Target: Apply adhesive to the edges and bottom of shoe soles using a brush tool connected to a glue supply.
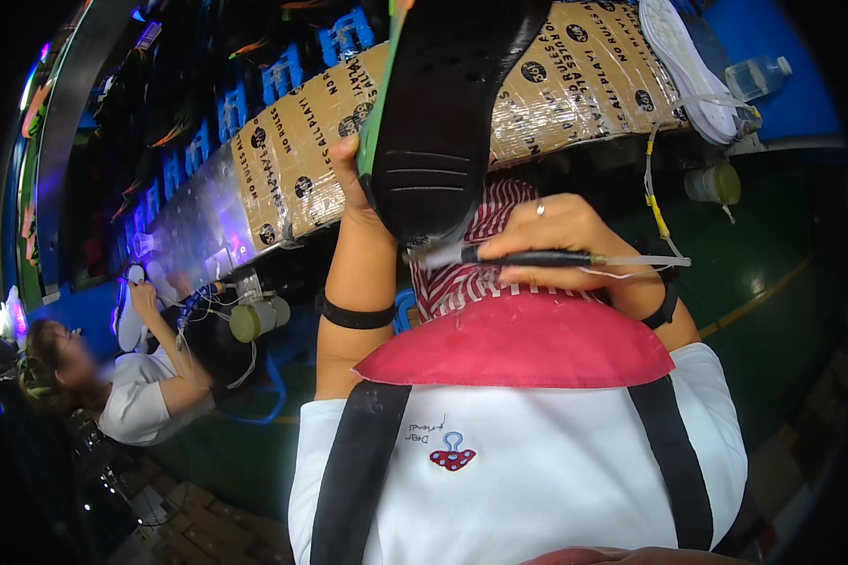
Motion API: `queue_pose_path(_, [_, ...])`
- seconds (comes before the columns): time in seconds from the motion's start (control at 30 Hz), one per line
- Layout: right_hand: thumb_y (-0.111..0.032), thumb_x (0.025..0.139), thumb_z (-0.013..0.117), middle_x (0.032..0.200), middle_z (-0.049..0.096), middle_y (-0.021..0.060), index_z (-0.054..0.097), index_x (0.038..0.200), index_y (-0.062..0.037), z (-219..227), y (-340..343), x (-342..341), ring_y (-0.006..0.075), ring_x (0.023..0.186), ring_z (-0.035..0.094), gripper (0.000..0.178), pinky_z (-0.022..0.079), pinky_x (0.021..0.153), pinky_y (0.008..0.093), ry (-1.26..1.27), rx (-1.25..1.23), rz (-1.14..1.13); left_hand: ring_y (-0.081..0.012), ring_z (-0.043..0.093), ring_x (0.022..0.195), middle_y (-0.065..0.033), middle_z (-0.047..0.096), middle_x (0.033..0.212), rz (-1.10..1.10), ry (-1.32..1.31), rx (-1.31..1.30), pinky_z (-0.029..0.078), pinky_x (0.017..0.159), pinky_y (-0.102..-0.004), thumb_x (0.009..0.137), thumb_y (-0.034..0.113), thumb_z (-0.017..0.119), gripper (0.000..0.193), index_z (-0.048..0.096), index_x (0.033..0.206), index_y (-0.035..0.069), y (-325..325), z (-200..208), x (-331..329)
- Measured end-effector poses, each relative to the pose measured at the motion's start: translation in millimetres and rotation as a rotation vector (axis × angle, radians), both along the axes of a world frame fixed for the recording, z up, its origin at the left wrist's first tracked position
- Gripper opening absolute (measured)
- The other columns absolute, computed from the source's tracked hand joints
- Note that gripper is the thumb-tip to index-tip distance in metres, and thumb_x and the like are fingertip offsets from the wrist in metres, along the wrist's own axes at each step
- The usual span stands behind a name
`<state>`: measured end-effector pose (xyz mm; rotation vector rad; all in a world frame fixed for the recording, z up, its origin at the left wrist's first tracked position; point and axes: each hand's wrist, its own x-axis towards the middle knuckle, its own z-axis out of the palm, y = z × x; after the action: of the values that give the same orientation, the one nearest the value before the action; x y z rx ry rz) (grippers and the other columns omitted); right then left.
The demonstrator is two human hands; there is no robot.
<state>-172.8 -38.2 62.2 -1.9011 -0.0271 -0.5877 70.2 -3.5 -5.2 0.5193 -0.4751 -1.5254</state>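
Observation:
A large black piece that looks like a shoe sole [433, 122] stands before me, with a green strip along its left side. My left hand [350, 181] is closed on its left edge, the thumb showing and the other fingers hidden behind it. In my right hand [561, 231] lies a slim brush with a black handle [528, 257], fingers wrapped round it. A thin pale tube trails from the handle's right end. The blurred bristles are at the sole's lower end; whether they touch it I cannot tell. A red apron [518, 344] covers my lap.
Beyond the sole runs a bench wrapped in printed brown cardboard [584, 80]. White soles [693, 71] and a clear bottle [757, 77] are at its right end. A yellowish jar [713, 184] hangs below. To the left, another person [155, 386] handles a white shoe [132, 311].

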Motion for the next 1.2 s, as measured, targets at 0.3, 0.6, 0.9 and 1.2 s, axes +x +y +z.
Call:
queue_pose_path(0.3, [-0.009,0.073,0.068,0.068,0.055,0.0100,0.065,0.092,-0.0061,0.2,-2.5,1.4,0.0261,0.060,0.054,0.019,0.043,0.053,0.0328,0.063,-0.102,0.053,-0.0247,0.058,0.102,-0.0202,0.055,0.117,-0.220,0.115,0.065,0.043,0.092,-0.0320,0.079,0.030,0.048,0.057,0.046,0.121,-0.008,-4.5,28.3,-8.1])
queue_pose_path(0.6, [-0.012,0.073,0.069,0.067,0.056,0.0088,0.066,0.092,-0.0071,4.2,-7.1,11.2,0.0249,0.060,0.055,0.020,0.044,0.054,0.0322,0.035,-0.128,-0.011,-0.0143,0.061,0.077,-0.0112,0.065,0.090,-0.306,-0.400,0.388,0.048,0.071,-0.0235,0.080,0.033,0.054,0.040,0.062,0.099,-0.002,-13.8,42.4,-8.0])
queue_pose_path(0.9, [-0.011,0.070,0.071,0.066,0.056,0.0091,0.067,0.090,-0.0073,7.6,-5.4,12.2,0.0248,0.060,0.054,0.020,0.043,0.055,0.0323,0.076,-0.127,-0.034,-0.0117,0.060,0.071,-0.0060,0.064,0.083,-0.413,-0.626,0.458,0.048,0.066,-0.0226,0.077,0.038,0.061,0.038,0.064,0.095,0.004,-19.3,66.1,-12.0])
queue_pose_path(1.2, [-0.007,0.069,0.071,0.068,0.058,0.0078,0.067,0.091,-0.0081,21.0,-7.3,4.2,0.0228,0.063,0.057,0.022,0.044,0.056,0.0296,0.047,-0.101,-0.061,-0.0108,0.059,0.076,-0.0052,0.064,0.091,-0.584,-0.542,0.538,0.047,0.070,-0.0231,0.077,0.041,0.061,0.039,0.064,0.096,0.007,-19.9,61.6,-3.7])
